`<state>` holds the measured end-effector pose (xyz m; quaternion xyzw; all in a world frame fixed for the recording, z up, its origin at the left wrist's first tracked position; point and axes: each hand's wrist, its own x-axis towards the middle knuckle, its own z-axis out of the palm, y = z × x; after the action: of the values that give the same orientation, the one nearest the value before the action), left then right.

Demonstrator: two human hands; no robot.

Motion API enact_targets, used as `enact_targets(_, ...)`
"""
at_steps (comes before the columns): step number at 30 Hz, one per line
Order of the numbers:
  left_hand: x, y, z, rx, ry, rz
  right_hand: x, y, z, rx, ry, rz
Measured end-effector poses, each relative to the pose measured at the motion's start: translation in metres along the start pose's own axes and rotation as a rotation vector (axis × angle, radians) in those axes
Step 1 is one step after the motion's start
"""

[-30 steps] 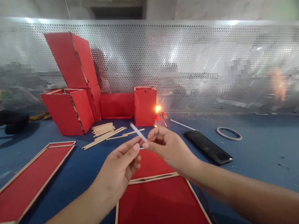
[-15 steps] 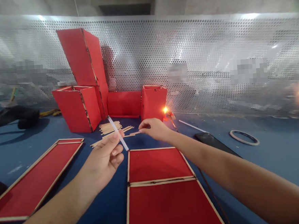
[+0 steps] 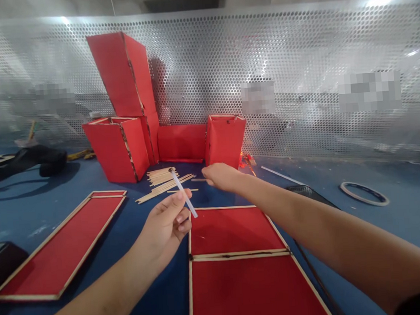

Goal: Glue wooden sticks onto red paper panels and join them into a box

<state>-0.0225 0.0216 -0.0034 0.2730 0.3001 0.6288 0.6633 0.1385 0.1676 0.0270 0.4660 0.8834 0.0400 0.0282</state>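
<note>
A translucent white glue stick (image 3: 184, 195) with a blackened upper tip is pinched in my left hand (image 3: 169, 222), tilted above the near edge of the pile. Farther out, the closed fingers of my right hand (image 3: 224, 176) grip a thin stick (image 3: 199, 180), its end pointing left; its colour is blurred. Several pale wooden sticks (image 3: 164, 182) lie in a loose pile left of that hand. Below my hands rests a red panel (image 3: 236, 230) with wooden edging and a dark-smeared crossbar. Behind the right hand stands a red open-topped box (image 3: 225, 139).
Left stand a red box (image 3: 117, 147) and a tall red column (image 3: 121, 75), with a red edged panel (image 3: 63, 247) nearer. A small orange glow (image 3: 246, 159) shows by the right box. Rightward lie a white stick (image 3: 283, 175), a black mesh object (image 3: 313, 194) and a tape ring (image 3: 364, 193).
The view has shifted, moving the scene rightward. The bright flame beside the right box has shrunk to a faint glow. My right hand has lifted a stick slightly off the pile's side.
</note>
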Motion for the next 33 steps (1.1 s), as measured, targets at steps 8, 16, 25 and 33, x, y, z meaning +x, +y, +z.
enact_targets(8, 0.015, -0.005, -0.005, -0.016, 0.048, -0.010, -0.037, 0.029, 0.012, 0.117, 0.060, 0.077)
enact_targets(16, 0.015, -0.009, -0.003, -0.021, 0.040, 0.035, -0.010, 0.007, 0.023, 0.241, -0.044, 0.084)
enact_targets(25, 0.013, -0.011, -0.006, -0.049, 0.022, 0.056, -0.030, 0.006, 0.024, 0.428, 0.127, 0.234)
enact_targets(33, 0.013, -0.016, -0.005, -0.067, 0.019, -0.006, -0.131, 0.000, -0.003, 1.017, 0.442, 0.156)
